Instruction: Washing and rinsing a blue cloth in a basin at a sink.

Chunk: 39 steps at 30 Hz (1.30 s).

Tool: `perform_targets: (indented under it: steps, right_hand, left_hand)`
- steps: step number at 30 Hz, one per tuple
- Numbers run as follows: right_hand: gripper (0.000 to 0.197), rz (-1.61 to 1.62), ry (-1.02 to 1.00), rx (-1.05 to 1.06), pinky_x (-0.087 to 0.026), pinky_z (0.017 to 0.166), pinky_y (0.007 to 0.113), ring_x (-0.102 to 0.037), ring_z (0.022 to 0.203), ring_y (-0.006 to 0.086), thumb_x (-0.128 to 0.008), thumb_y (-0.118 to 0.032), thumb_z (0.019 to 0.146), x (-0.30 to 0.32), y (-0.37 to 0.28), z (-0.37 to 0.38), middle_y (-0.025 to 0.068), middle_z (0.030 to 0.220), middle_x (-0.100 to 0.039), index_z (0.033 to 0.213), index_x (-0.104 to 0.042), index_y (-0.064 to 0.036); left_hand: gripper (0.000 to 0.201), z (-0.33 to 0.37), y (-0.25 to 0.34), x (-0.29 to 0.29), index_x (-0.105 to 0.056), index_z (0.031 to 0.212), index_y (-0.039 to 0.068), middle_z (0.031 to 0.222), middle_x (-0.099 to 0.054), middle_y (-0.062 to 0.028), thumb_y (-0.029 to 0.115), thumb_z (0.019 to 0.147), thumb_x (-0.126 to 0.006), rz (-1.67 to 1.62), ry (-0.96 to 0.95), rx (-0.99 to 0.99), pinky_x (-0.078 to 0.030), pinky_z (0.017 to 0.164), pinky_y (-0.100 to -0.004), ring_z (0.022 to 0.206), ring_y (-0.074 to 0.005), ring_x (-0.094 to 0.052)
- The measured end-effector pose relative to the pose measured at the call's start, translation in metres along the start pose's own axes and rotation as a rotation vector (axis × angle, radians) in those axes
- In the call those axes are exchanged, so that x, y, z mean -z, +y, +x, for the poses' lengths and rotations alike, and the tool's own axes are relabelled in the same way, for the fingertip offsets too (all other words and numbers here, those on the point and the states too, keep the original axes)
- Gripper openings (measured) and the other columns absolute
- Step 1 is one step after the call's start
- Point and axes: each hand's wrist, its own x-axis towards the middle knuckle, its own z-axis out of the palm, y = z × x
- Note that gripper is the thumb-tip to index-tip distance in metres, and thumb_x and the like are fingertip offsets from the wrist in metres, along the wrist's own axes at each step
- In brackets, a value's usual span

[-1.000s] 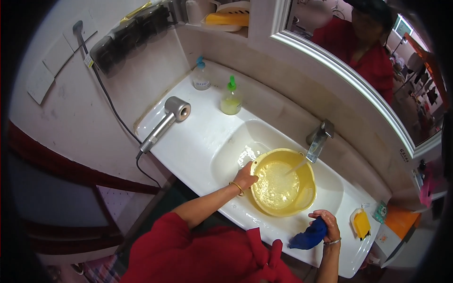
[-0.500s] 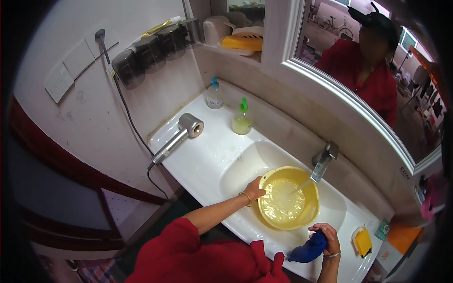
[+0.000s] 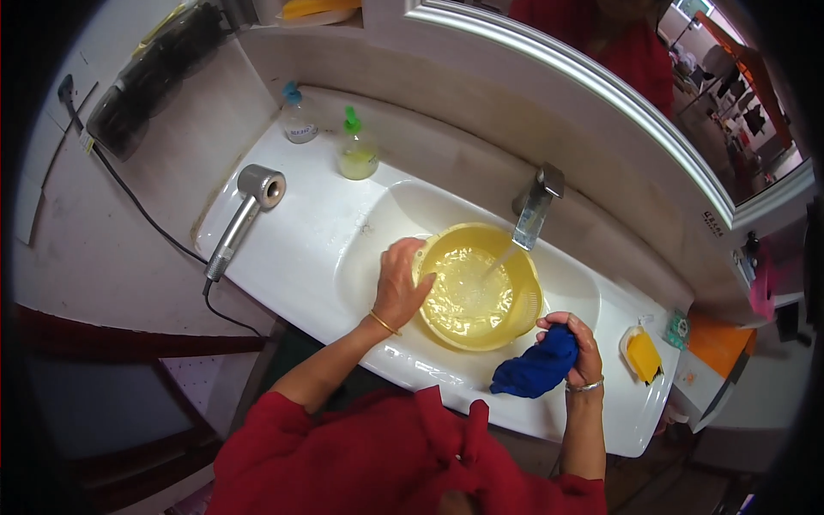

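Observation:
A yellow plastic basin (image 3: 524,296) sits in the white sink (image 3: 378,232), with water running into it from the metal tap (image 3: 534,206). My left hand (image 3: 400,281) grips the basin's left rim. My right hand (image 3: 577,346) holds a crumpled blue cloth (image 3: 536,369) over the sink's front edge, just right of the basin.
A silver hair dryer (image 3: 245,210) with a black cord lies on the counter's left end. Two pump bottles (image 3: 356,148) stand at the back. A yellow soap in a dish (image 3: 644,354) sits at the right end. A mirror (image 3: 652,77) hangs above.
The view has shifted closer over the sink. More water stands in the basin. My right hand has raised the blue cloth a little toward the basin.

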Motion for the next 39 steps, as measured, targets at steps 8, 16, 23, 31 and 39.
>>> perform_targets:
  steps: [8,16,23,31,39]
  right_hand:
    - [0.035,0.422,-0.047,0.056,-0.05,0.075,0.036,-0.057,0.079,0.0233,-0.04,-0.028,0.09,-0.016,0.012,0.003,0.0161,0.089,-0.057,0.095,-0.055,0.0032]
    - [0.022,0.066,0.224,0.163,-0.048,0.076,0.031,-0.057,0.081,0.0177,-0.048,-0.021,0.09,0.007,0.046,-0.007,0.0102,0.09,-0.057,0.094,-0.054,-0.0009]
    - [0.032,-0.088,0.143,-0.13,-0.049,0.075,0.025,-0.056,0.084,0.0108,-0.057,-0.019,0.086,-0.005,0.057,-0.033,0.0067,0.095,-0.058,0.111,-0.047,-0.0015]
    - [0.047,-0.562,0.047,0.07,-0.046,0.072,0.023,-0.055,0.08,0.0104,-0.076,-0.019,0.069,-0.025,0.032,-0.024,0.0032,0.091,-0.056,0.107,-0.052,-0.0041]
    - [0.047,-1.148,0.209,0.728,-0.043,0.088,0.034,-0.047,0.107,0.0249,-0.067,-0.007,0.065,-0.051,0.017,0.003,0.0156,0.114,-0.047,0.108,-0.05,-0.0038]
  left_hand:
    - [0.056,-0.041,0.079,0.003,-0.035,0.126,0.007,0.11,-0.051,-0.009,0.049,0.09,-0.036,-1.373,-1.334,0.595,-0.05,0.076,-0.0322,0.094,-0.0169,-0.054]
    - [0.053,-0.04,0.079,-0.004,-0.038,0.121,0.006,0.1,-0.053,-0.0091,0.036,0.083,-0.06,-1.284,-1.185,0.605,-0.055,0.058,-0.0257,0.079,-0.0127,-0.057]
    - [0.035,-0.029,0.059,0.009,-0.051,0.103,0.004,0.091,-0.057,-0.004,0.011,0.074,-0.069,-0.996,-0.838,0.273,-0.046,0.067,-0.0204,0.081,-0.0057,-0.053]
    - [0.025,-0.025,0.042,0.013,-0.047,0.088,0.006,0.102,-0.056,-0.0109,-0.006,0.069,-0.058,-1.148,-0.604,0.286,-0.043,0.082,-0.0258,0.093,-0.0151,-0.054]
    - [0.02,0.019,0.057,0.038,-0.044,0.09,0.006,0.083,-0.044,0.0006,-0.004,0.075,-0.05,-1.368,-0.498,0.427,-0.038,0.07,-0.0184,0.076,-0.0051,-0.042]
